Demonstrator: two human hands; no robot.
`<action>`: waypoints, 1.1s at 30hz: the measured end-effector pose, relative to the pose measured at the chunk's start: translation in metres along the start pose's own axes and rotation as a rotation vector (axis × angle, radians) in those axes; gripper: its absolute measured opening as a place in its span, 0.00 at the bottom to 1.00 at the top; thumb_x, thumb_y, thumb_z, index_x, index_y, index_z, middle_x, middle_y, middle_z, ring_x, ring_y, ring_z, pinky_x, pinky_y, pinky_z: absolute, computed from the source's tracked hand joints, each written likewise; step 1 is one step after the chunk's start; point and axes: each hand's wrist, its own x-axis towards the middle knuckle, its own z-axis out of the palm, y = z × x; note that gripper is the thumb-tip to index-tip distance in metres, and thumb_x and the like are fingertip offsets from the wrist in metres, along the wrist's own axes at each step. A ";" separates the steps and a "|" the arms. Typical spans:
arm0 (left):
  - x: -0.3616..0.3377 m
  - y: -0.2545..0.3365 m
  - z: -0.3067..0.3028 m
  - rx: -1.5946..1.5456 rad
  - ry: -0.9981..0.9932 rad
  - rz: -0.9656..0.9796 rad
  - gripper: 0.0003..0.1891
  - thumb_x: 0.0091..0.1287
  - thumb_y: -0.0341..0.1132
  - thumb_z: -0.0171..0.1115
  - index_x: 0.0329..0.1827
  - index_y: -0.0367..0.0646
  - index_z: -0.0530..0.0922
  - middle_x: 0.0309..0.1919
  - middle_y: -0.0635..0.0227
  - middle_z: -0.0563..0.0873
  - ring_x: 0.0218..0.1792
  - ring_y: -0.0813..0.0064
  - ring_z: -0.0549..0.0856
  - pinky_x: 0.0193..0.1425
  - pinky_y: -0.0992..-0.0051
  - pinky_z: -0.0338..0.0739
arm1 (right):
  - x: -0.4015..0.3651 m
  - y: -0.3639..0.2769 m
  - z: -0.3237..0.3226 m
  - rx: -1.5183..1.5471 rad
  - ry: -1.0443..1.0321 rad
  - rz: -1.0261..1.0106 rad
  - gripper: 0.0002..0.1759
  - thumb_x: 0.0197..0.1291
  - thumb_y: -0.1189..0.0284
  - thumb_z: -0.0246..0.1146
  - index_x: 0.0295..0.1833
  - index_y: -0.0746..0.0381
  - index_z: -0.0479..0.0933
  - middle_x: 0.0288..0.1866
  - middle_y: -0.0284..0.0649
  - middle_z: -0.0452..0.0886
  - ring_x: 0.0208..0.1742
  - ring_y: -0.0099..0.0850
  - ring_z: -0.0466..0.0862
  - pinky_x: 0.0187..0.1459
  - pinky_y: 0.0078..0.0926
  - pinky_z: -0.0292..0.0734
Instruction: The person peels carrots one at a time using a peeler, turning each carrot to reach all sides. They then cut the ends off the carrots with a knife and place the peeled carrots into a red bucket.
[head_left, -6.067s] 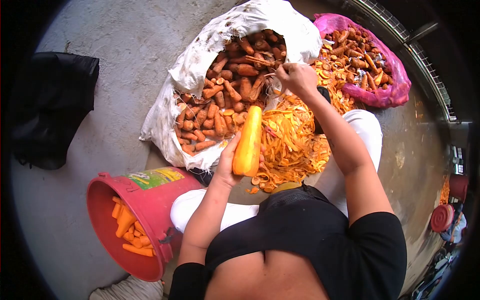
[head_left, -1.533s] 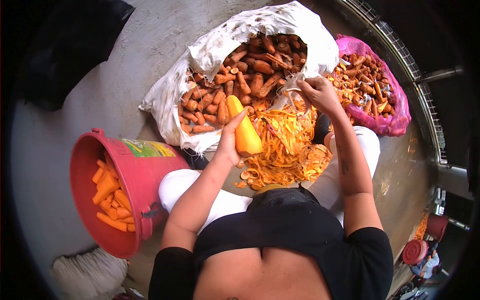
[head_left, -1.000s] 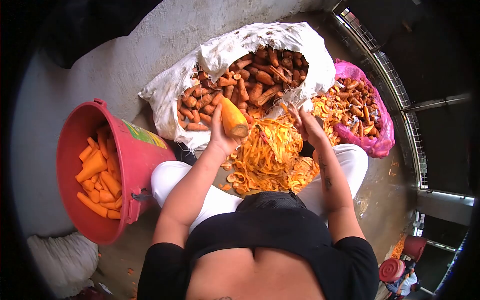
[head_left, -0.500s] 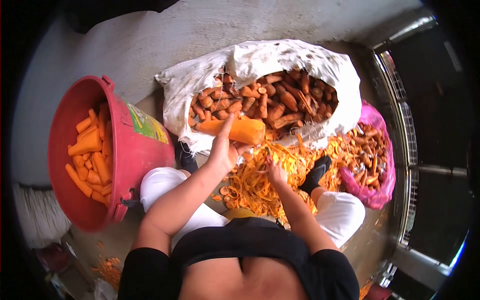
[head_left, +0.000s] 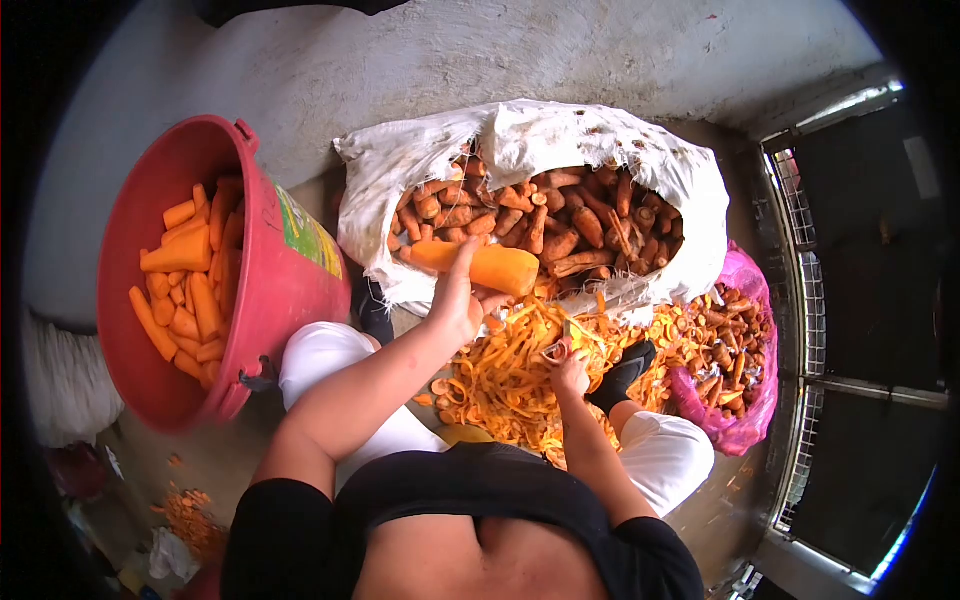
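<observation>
My left hand point(head_left: 460, 305) is closed round a thick peeled carrot point(head_left: 503, 270), held level in front of the opening of a white woven sack. Its broad cut end points right. In my right hand point(head_left: 571, 373), lower and to the right, is a small peeler point(head_left: 557, 350), apart from the carrot; the fingers partly hide it. Beneath both hands spreads a heap of orange peelings point(head_left: 505, 365). Unpeeled carrots point(head_left: 560, 215) fill the white sack point(head_left: 600, 130) just beyond the heap.
A red bucket point(head_left: 305, 300) with peeled carrots point(head_left: 185, 260) stands tilted at the left. At the right lies a pink bag point(head_left: 745, 430) of small carrot pieces point(head_left: 725, 345). My shoe point(head_left: 625, 377) touches the peelings. A grey wall point(head_left: 400, 70) rises behind the sack.
My right hand has moved slightly right and down with the peeler, away from the carrot. My left hand keeps its hold. The whole view has shifted a little.
</observation>
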 end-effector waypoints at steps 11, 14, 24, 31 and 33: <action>-0.003 0.005 0.012 0.020 0.045 0.020 0.36 0.63 0.59 0.63 0.66 0.46 0.64 0.59 0.59 0.71 0.61 0.59 0.74 0.69 0.52 0.68 | 0.009 0.029 0.022 0.070 0.098 -0.146 0.23 0.59 0.57 0.63 0.54 0.60 0.72 0.56 0.49 0.69 0.41 0.50 0.83 0.39 0.48 0.79; 0.001 0.001 0.010 0.055 -0.002 0.000 0.39 0.63 0.63 0.60 0.66 0.43 0.64 0.58 0.58 0.71 0.60 0.60 0.75 0.67 0.53 0.71 | 0.013 0.026 0.021 0.216 0.043 -0.199 0.21 0.62 0.59 0.59 0.52 0.64 0.75 0.37 0.47 0.75 0.32 0.49 0.80 0.37 0.46 0.77; -0.012 0.011 0.015 0.222 -0.044 0.103 0.36 0.59 0.59 0.68 0.58 0.39 0.67 0.47 0.59 0.79 0.46 0.63 0.85 0.45 0.59 0.88 | -0.001 0.047 -0.027 1.172 -0.308 -0.028 0.09 0.62 0.65 0.65 0.44 0.56 0.78 0.16 0.25 0.67 0.11 0.19 0.61 0.15 0.23 0.54; -0.018 0.014 0.010 0.178 -0.058 0.030 0.39 0.58 0.67 0.62 0.57 0.40 0.69 0.47 0.58 0.80 0.44 0.63 0.86 0.47 0.61 0.87 | -0.058 0.031 -0.097 1.352 -0.197 -0.104 0.10 0.66 0.68 0.60 0.51 0.56 0.75 0.23 0.30 0.74 0.11 0.19 0.61 0.13 0.17 0.55; -0.015 0.013 0.006 0.172 -0.071 -0.027 0.40 0.59 0.68 0.61 0.57 0.40 0.69 0.48 0.57 0.79 0.46 0.63 0.85 0.49 0.60 0.86 | -0.061 0.033 -0.100 1.278 -0.215 -0.119 0.09 0.67 0.66 0.60 0.49 0.57 0.75 0.27 0.32 0.77 0.12 0.19 0.62 0.13 0.17 0.55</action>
